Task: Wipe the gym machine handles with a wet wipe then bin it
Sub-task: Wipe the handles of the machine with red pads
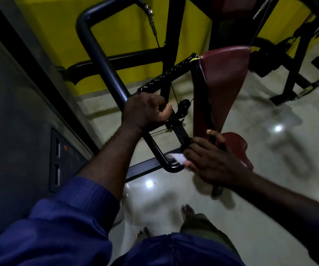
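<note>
Head view, left hand: the left hand (145, 112) is wrapped round the black handle (104, 62) about midway down the tube and steadies it.
Head view, right hand: the right hand (212, 164) is motion-blurred. Its fingers are curled on the wet wipe (177, 158), and a white corner shows past the fingertips.
Wipe position: it is pressed against the handle's lower bend, just below the left hand.
Step in hand: wiping the lower curve, by my reading. The tube above the left hand probably remains to be done.
Doing it well: fold the wipe round the whole tube and twist while sliding, so the underside gets cleaned too. Move the bracing hand off each stretch before wiping it.
Edges: the pulley (184, 104) and its cable sit just beside the left knuckles. The maroon seat pad (225, 77) crowds the right hand, and a frame bar (145, 167) crosses under the bend.
Open room: the grey wall panel (20, 112) closes off the left. The glossy floor (174, 192) near the feet gives space to step back.
Bin: not in view.
</note>
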